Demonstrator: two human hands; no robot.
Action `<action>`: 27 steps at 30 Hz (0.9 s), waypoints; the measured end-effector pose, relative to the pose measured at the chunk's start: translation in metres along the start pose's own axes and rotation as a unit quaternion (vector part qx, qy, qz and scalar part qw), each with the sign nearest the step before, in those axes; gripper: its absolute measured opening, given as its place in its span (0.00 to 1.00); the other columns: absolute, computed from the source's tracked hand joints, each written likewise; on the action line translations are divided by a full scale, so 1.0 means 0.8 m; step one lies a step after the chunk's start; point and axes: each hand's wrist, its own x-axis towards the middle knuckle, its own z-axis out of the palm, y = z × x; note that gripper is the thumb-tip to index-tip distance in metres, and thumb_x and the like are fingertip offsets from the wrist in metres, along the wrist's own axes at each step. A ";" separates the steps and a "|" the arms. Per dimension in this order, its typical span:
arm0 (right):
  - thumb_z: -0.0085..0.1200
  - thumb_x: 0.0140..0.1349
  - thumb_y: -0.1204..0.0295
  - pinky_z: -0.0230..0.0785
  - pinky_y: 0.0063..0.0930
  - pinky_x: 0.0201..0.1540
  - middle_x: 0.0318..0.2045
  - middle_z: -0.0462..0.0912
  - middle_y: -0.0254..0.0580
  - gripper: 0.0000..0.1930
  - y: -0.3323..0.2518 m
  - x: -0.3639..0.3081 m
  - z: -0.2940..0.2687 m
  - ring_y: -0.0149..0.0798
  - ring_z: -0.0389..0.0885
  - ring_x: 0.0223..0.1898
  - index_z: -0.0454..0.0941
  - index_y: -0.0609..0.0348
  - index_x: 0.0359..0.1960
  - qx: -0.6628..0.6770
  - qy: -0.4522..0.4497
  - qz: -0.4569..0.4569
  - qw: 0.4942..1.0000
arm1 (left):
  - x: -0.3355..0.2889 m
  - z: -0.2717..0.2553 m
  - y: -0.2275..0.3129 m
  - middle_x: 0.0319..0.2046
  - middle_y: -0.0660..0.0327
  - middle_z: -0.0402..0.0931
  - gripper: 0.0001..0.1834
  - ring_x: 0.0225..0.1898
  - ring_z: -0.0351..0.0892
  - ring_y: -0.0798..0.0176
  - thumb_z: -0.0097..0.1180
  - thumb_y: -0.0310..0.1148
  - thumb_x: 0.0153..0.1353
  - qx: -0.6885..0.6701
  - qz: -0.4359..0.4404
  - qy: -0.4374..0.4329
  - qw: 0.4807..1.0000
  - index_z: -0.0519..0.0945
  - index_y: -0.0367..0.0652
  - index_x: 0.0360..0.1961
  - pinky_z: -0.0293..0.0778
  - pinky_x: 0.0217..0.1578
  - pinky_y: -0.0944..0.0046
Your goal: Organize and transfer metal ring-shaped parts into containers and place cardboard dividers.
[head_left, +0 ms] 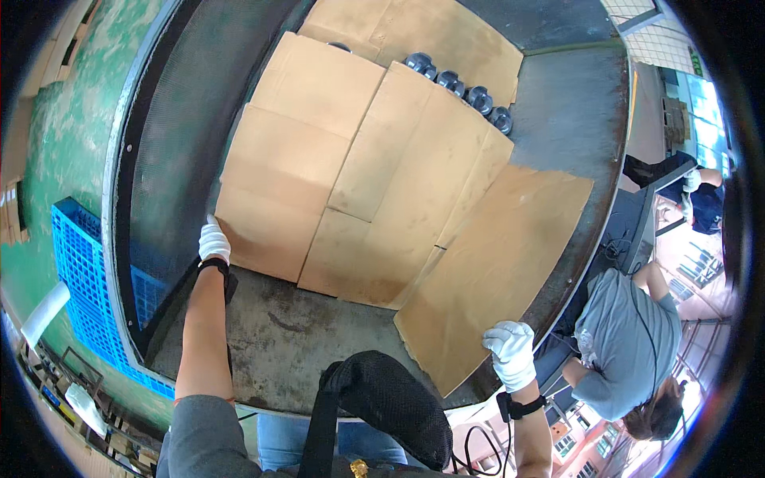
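Observation:
My left hand [213, 241], in a white glove, is at the near left corner of a large creased cardboard sheet [307, 159], its fingers closed at the sheet's edge. My right hand [511, 355], also white-gloved, has its fingers curled in beside the near right edge of a second cardboard sheet [494, 263]. Whatever those fingers hold, if anything, is hidden. Several dark, shiny round metal parts [480, 99] show in a row along the far right edge of the large sheet. More cardboard [446, 36] lies beyond them.
The sheets lie on a worn metal table [295, 338] with a dark mesh side panel [187, 119] at left. A blue plastic pallet [84, 279] stands on the green floor. A co-worker in a grey shirt [629, 342] is at right; another person [705, 195] is farther off.

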 end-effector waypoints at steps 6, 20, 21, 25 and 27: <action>0.53 0.43 0.73 0.68 0.40 0.37 0.31 0.83 0.26 0.07 -0.011 0.018 0.002 0.36 0.81 0.38 0.79 0.43 0.25 -0.007 -0.019 -0.009 1.000 | 0.005 0.034 -0.025 0.50 0.48 0.76 0.25 0.52 0.79 0.48 0.41 0.22 0.66 -0.011 -0.008 0.061 0.998 0.64 0.42 0.66 0.77 0.52 0.55; 0.52 0.42 0.74 0.65 0.40 0.44 0.34 0.83 0.26 0.10 -0.020 0.015 0.014 0.36 0.80 0.44 0.79 0.44 0.28 -0.003 -0.028 -0.009 1.000 | -0.015 -0.009 0.001 0.51 0.47 0.77 0.26 0.53 0.78 0.45 0.37 0.21 0.65 -0.144 -0.001 0.089 0.986 0.71 0.52 0.63 0.75 0.52 0.51; 0.52 0.42 0.74 0.65 0.40 0.44 0.34 0.83 0.26 0.10 -0.018 0.014 0.015 0.36 0.80 0.44 0.79 0.43 0.28 -0.002 -0.032 -0.009 0.999 | -0.013 -0.011 0.003 0.51 0.47 0.77 0.26 0.53 0.78 0.45 0.36 0.21 0.65 -0.131 -0.004 0.079 0.988 0.70 0.51 0.63 0.75 0.53 0.51; 0.52 0.43 0.74 0.66 0.39 0.42 0.33 0.83 0.25 0.10 -0.019 0.011 0.021 0.37 0.80 0.42 0.79 0.42 0.27 -0.019 -0.015 -0.018 1.000 | -0.012 -0.011 0.004 0.50 0.48 0.76 0.28 0.52 0.78 0.46 0.41 0.22 0.64 -0.086 -0.004 0.063 0.994 0.67 0.49 0.66 0.76 0.53 0.52; 0.52 0.43 0.73 0.66 0.39 0.41 0.33 0.83 0.25 0.09 -0.015 0.009 0.020 0.37 0.80 0.41 0.79 0.42 0.27 -0.016 -0.024 -0.017 0.999 | -0.018 -0.013 0.008 0.49 0.48 0.76 0.29 0.52 0.78 0.46 0.43 0.22 0.63 -0.061 -0.003 0.058 0.996 0.65 0.49 0.67 0.76 0.53 0.52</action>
